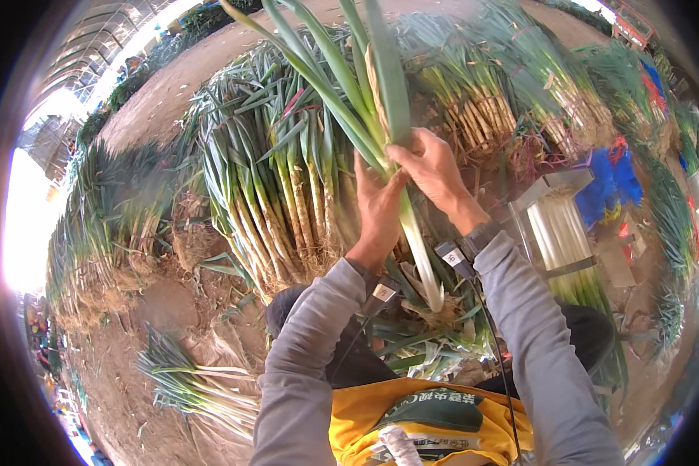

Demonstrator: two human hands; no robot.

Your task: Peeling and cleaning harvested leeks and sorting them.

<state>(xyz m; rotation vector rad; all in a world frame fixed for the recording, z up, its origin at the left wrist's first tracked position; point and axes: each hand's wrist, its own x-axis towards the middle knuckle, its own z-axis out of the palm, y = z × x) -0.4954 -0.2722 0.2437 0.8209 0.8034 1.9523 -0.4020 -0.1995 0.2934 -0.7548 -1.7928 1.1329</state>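
Note:
A large green onion (418, 252) stands tilted before me, its white stem and small root end pointing down and its broad green leaves fanning up. My left hand (377, 208) is wrapped round it where the stem turns to leaves. Just above, my right hand (435, 167) pinches at the base of the leaves with thumb and fingers. A dry, tan leaf strip (375, 81) shows among the green leaves above my hands. Peeled leaves (431, 349) lie in a heap below the root end, between my legs.
Soil-covered green onion bundles (287, 194) stand ahead, with more bundles (478, 109) at the far right. Right of my arm, a metal holder (555, 186) carries clean white stalks (559, 233). Cleaned green onions (210, 388) lie on the ground at left. Blue plastic (612, 186) lies beyond the holder.

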